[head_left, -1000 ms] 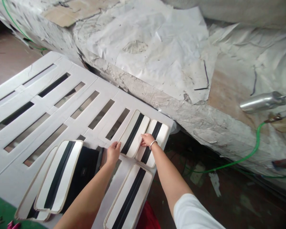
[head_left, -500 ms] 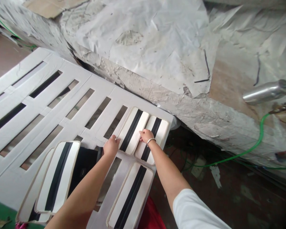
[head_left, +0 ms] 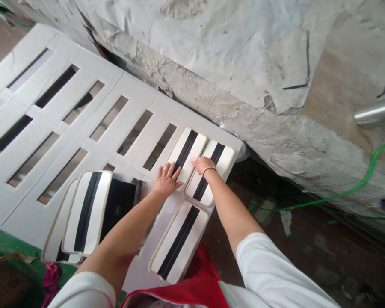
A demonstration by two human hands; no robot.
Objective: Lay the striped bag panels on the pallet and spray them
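Three white panels with beige edging and a black lengthwise stripe lie flat at the table's right end. My left hand (head_left: 168,179) rests palm down, fingers spread, on the lower part of the upper-left panel (head_left: 190,150). My right hand (head_left: 204,165) is over the upper-right panel (head_left: 225,158), its fingers curled and their tips at the seam between the two upper panels. Whatever is under those fingers is hidden. Closer to my body lies the third panel (head_left: 167,239). At left, two more striped panels (head_left: 95,214) overlap beside a black item (head_left: 118,203), partly behind my left forearm.
The slotted table (head_left: 109,87) has a white covering. Behind it runs a long surface (head_left: 211,55) under crumpled, stained paper. A metal cylinder (head_left: 377,112) and a green hose (head_left: 368,173) are at right. Dark floor with scraps shows below.
My left hand has moved from the upper-left panel's side edge onto its face, and its fingers have spread. My right hand stays near the seam. The camera view has shifted.
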